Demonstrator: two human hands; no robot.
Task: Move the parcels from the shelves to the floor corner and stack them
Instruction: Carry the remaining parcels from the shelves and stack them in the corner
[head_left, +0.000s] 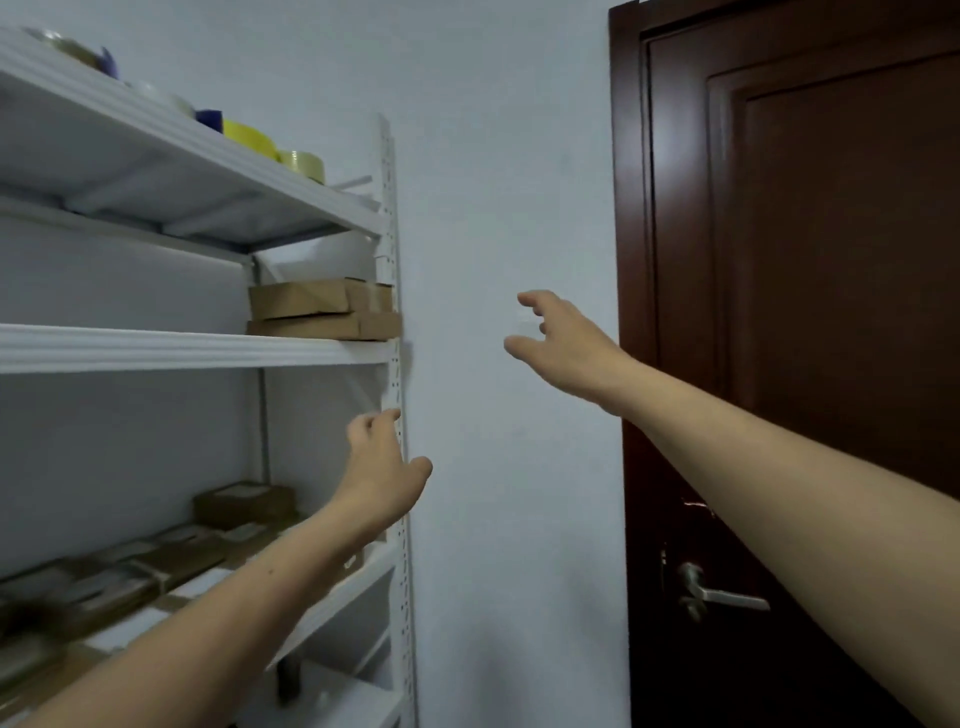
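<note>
White shelving (197, 349) bears stacked parcels (322, 309) behind its post (390, 260); left hand (382, 467), right hand (561, 343): grips slack, empty.

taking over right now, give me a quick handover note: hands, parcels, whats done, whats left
Left hand: open, holds nothing, raised beside the front upright, below the middle shelf.
Right hand: open, holds nothing, raised in front of the wall, level with the two stacked parcels.
Parcels: those two sit at the right end of the middle shelf. Several more parcels lie on the lower shelf.
Done: cannot tell, as the floor corner is out of view.
Left: probably take the stacked pair next, then the lower ones, and stack them all in the corner.
</note>
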